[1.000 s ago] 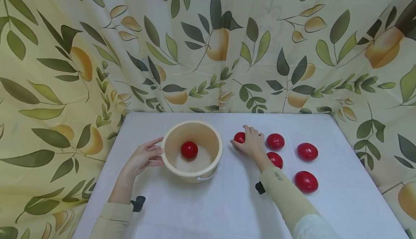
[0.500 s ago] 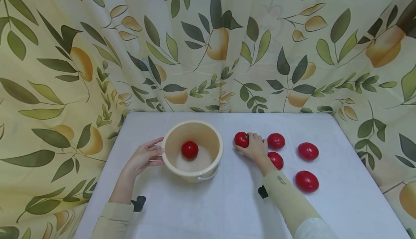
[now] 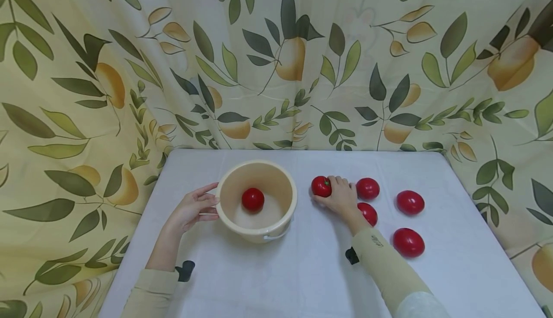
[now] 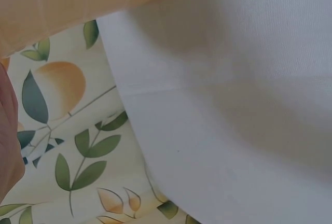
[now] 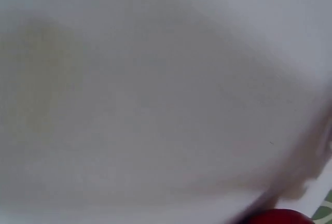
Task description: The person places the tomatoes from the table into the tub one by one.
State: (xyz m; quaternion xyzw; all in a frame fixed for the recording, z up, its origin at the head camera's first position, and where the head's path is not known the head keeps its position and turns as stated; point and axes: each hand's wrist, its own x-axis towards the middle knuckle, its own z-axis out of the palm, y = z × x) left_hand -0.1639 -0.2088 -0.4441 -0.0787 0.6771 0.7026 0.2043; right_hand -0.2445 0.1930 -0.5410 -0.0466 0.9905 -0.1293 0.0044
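Right now, the right hand (image 3: 342,197) is gripping a red tomato (image 3: 321,186) to the right of the bucket (image 3: 276,188). Its fingers and thumb are bending round it, probably so it is not rolling off; I cannot tell if it is touching the table (image 3: 276,284). The left hand (image 3: 192,210) is touching the bucket's left side with loose, nearly straight fingers, maybe keeping it steady. One tomato (image 3: 252,200) is sitting inside. Two more tomatoes (image 3: 367,189) are lying close by the right hand and wrist, and another two (image 3: 408,242) are lying farther right, apart from each other. The table is showing a white top with faint creases. Behind it, a leafy yellow curtain (image 3: 294,68) is hanging in folds.
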